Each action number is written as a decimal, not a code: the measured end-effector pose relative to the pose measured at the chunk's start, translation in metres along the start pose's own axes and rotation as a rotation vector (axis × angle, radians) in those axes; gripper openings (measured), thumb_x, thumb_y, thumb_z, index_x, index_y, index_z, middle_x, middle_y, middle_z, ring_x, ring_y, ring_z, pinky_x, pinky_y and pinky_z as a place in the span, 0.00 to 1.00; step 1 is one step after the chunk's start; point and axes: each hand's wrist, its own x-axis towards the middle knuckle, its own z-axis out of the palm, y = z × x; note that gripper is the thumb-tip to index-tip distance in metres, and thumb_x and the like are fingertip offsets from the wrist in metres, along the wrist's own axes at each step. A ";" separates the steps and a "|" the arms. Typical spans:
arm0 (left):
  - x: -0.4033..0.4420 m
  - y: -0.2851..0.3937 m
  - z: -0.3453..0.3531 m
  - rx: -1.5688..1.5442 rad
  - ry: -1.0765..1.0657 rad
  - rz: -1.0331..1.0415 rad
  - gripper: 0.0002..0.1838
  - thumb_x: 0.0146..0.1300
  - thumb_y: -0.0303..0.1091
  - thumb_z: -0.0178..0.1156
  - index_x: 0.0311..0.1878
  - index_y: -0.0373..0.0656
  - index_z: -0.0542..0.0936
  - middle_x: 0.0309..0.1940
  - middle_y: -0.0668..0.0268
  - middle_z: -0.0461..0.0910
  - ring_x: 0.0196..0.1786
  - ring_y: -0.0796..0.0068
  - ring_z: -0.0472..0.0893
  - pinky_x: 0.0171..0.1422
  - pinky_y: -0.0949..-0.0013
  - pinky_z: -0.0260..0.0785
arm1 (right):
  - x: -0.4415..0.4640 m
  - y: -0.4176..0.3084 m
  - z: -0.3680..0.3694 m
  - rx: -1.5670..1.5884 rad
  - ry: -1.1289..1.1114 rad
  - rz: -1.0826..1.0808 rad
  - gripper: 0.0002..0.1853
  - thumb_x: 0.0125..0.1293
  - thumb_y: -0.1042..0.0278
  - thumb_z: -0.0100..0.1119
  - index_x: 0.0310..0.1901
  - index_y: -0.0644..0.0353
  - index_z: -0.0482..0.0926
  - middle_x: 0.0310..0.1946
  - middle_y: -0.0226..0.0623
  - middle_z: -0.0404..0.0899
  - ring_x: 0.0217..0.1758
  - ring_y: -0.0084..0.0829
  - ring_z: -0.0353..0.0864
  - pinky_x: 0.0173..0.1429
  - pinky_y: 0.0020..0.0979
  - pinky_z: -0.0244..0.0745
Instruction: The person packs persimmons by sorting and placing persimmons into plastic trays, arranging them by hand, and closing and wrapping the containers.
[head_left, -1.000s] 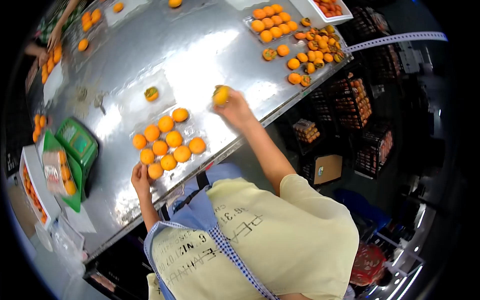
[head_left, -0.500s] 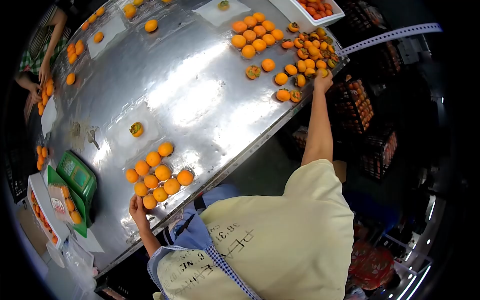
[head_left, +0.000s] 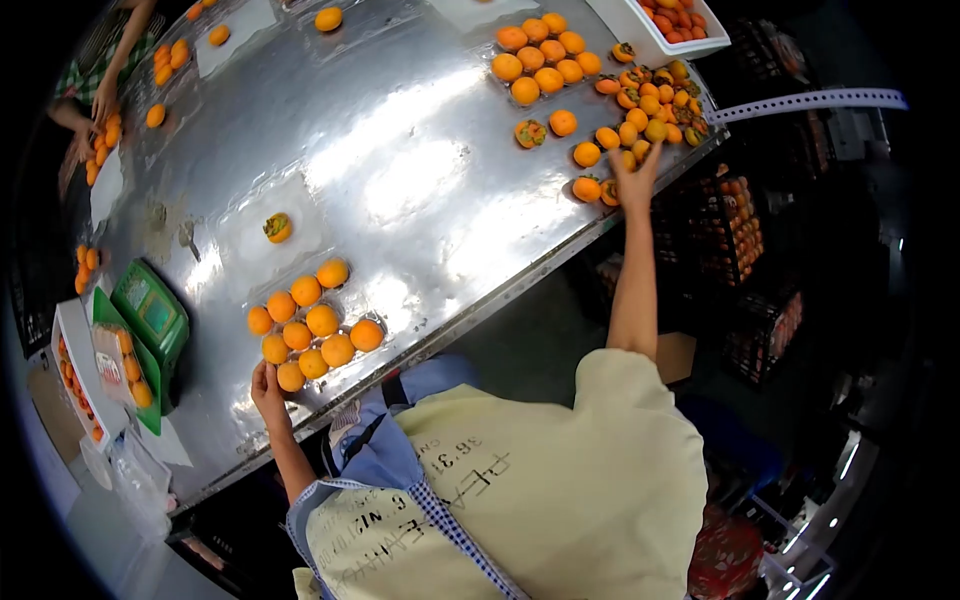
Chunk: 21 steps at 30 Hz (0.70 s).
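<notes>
My left hand [head_left: 268, 392] is at the near-left corner of a clear plastic tray [head_left: 384, 342] holding rows of orange persimmons [head_left: 322, 320]; its fingers pinch the tray's edge beside the corner fruit. My right hand [head_left: 636, 182] reaches to the near side of a loose persimmon pile [head_left: 655, 105]. Its thumb and fingers are spread, and fruits lie right by the fingertips, none clearly gripped. Beyond the left tray, a single persimmon [head_left: 278, 228] with its green calyx up sits on a pale sheet [head_left: 250, 250].
Another filled tray [head_left: 545, 60] and a white foam box [head_left: 690, 45] of redder fruit stand by the pile. At left are a green scale [head_left: 152, 312] and a packed tray [head_left: 120, 365]. A co-worker's hands [head_left: 95, 125] handle fruit across the metal table [head_left: 400, 180]. Crates [head_left: 735, 225] stand at right.
My right hand has moved left along the pile from its right-hand edge, and its fingers have spread. My left hand stays at the tray corner. The whole view has shifted slightly.
</notes>
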 end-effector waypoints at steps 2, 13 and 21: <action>0.004 -0.004 0.005 0.068 0.022 0.046 0.17 0.66 0.35 0.55 0.52 0.33 0.75 0.45 0.62 0.79 0.46 0.74 0.78 0.52 0.72 0.70 | -0.042 -0.042 0.012 -0.444 -0.178 -0.001 0.54 0.48 0.45 0.69 0.68 0.66 0.50 0.68 0.60 0.49 0.71 0.58 0.46 0.72 0.50 0.41; -0.004 0.009 0.015 -0.024 0.080 0.000 0.16 0.65 0.36 0.57 0.51 0.35 0.76 0.40 0.63 0.81 0.41 0.79 0.79 0.44 0.77 0.71 | 0.044 0.009 0.051 -0.556 -0.010 -0.263 0.39 0.56 0.41 0.59 0.55 0.73 0.70 0.56 0.62 0.68 0.60 0.55 0.66 0.64 0.46 0.59; -0.010 0.001 0.017 -0.068 0.050 -0.067 0.16 0.65 0.39 0.57 0.50 0.40 0.77 0.35 0.70 0.80 0.30 0.85 0.77 0.28 0.83 0.69 | -0.087 -0.131 0.143 -0.001 -0.254 -0.490 0.18 0.57 0.67 0.58 0.48 0.66 0.75 0.45 0.48 0.77 0.49 0.45 0.74 0.59 0.41 0.64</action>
